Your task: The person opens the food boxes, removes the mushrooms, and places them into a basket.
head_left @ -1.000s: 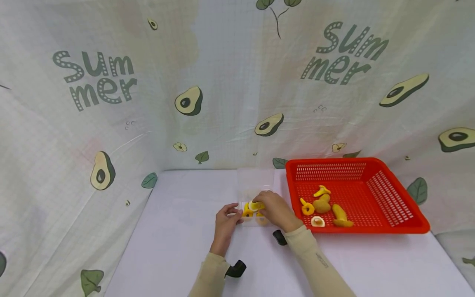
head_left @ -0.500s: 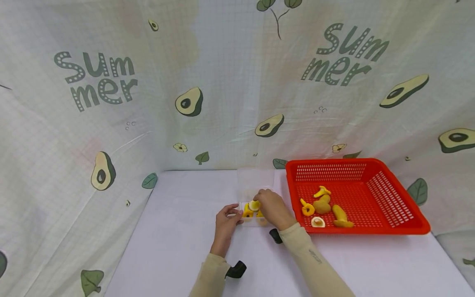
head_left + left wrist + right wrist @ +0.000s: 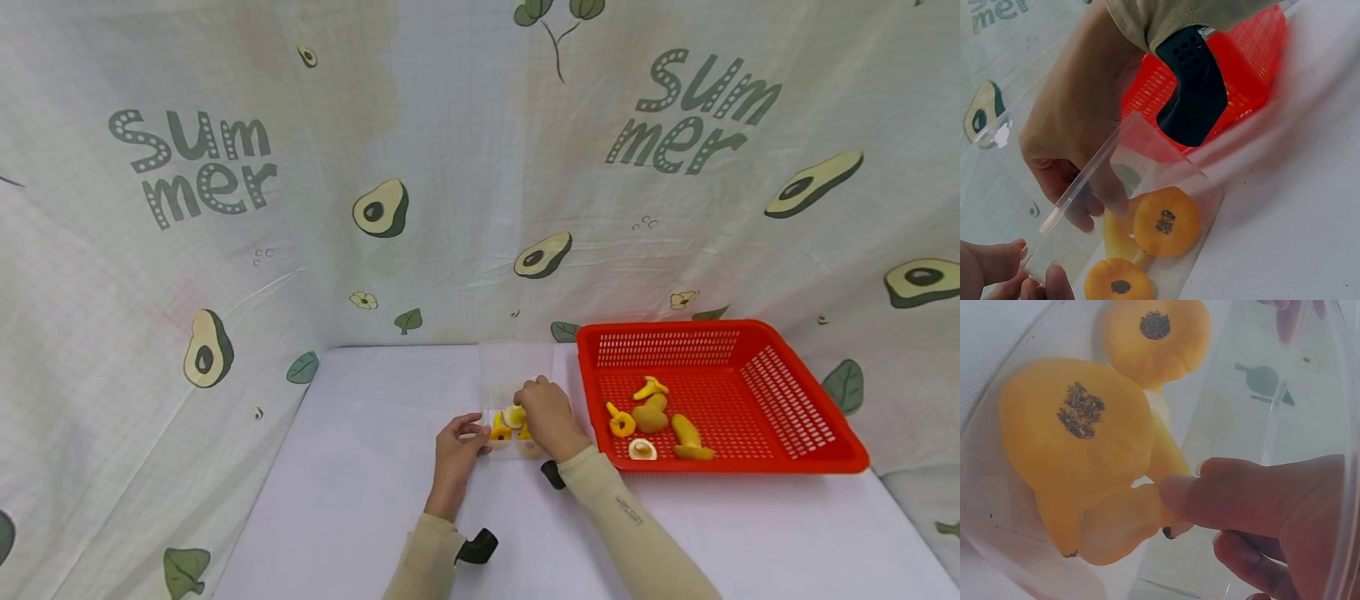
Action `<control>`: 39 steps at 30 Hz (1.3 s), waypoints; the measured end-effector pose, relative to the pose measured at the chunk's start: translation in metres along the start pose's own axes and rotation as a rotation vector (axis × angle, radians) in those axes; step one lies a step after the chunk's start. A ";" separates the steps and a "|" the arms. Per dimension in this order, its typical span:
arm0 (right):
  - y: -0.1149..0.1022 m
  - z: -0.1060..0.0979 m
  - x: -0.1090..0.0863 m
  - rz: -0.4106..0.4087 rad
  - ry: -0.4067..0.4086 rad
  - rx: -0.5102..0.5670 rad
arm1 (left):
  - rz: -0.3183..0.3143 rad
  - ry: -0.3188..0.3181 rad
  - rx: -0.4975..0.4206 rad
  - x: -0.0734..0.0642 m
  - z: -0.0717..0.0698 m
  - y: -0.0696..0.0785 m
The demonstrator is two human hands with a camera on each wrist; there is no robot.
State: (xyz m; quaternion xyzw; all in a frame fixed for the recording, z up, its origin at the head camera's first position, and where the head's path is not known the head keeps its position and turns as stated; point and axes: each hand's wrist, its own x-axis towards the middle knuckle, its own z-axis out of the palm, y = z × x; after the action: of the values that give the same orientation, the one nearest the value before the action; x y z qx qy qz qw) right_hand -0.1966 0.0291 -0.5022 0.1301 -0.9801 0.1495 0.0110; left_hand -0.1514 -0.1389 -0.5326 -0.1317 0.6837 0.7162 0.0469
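Head view: steadying a clear plastic box (image 3: pixel 512 452) at its left wall with the left hand (image 3: pixel 452 454), seemingly pinching the wall between thumb and fingers. Reaching in from the right with the right hand (image 3: pixel 551 417), pinching a pale yellow mushroom (image 3: pixel 513 417) inside the box, just beyond the yellow-orange mushrooms (image 3: pixel 500 432). Showing an open lid (image 3: pixel 517 358) on the far side and, to the right, a red perforated basket (image 3: pixel 750 467) holding brown mushrooms (image 3: pixel 651 414) among yellow ones.

Left wrist view: showing, through the clear plastic, two dark-patched yellow-orange caps (image 3: pixel 1166 222) and, just behind, the right fingertips at the pale yellow mushroom.

Right wrist view: pressing the right thumb (image 3: pixel 1222 497) against apparently a stem, near a dark tip; not revealing contact between held mushroom and box floor. Probably settling the mushroom: best easing gently into the gap, sparing neighbouring caps, and bracing the thin wall lightly.
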 end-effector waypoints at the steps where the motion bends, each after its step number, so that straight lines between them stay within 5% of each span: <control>1: 0.000 0.000 0.000 0.002 -0.002 -0.002 | 0.003 -0.001 0.000 0.000 0.000 0.000; 16: 0.002 0.001 -0.003 0.005 -0.005 -0.032 | -0.012 0.007 0.019 -0.003 0.002 0.000; 30: 0.014 -0.044 -0.045 -0.035 0.394 0.114 | -0.010 0.006 0.035 -0.002 0.002 0.000; 39: 0.051 -0.074 -0.075 0.030 0.528 0.136 | -0.016 0.010 0.023 -0.001 0.000 -0.001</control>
State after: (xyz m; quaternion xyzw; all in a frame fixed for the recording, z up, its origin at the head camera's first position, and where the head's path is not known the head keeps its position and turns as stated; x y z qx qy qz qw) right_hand -0.1390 0.1165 -0.4505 0.0727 -0.9328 0.2439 0.2553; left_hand -0.1505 -0.1385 -0.5336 -0.1401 0.6913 0.7071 0.0507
